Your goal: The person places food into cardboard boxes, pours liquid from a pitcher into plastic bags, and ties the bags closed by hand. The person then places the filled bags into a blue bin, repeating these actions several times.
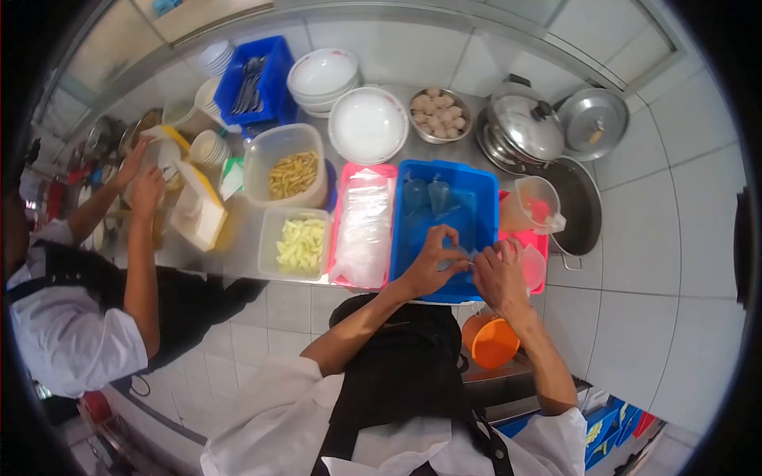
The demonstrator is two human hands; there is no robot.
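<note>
Over the near right part of a blue plastic bin point(464, 178), my two hands meet with fingertips pinched together. My left hand point(434, 263) is closed, thumb against fingers. My right hand point(502, 276) is closed close beside it, at the bin's right edge. A small pale bit shows between them, too small to name. Inside the bin, toward the back, lie tied clear plastic bags point(439, 196) that look filled with liquid. A pink tray point(367, 169) with a stack of clear plastic bags point(363, 230) is left of the bin. A clear plastic jug point(533, 202) stands to the right.
Tubs of pale cut vegetables point(302, 242) and brownish strips point(294, 174) sit left. Behind are white bowls point(368, 125), a bowl of meatballs point(438, 115) and a lidded pot point(528, 127). An orange bucket point(496, 343) hangs below the counter. A co-worker point(79, 309) works at left.
</note>
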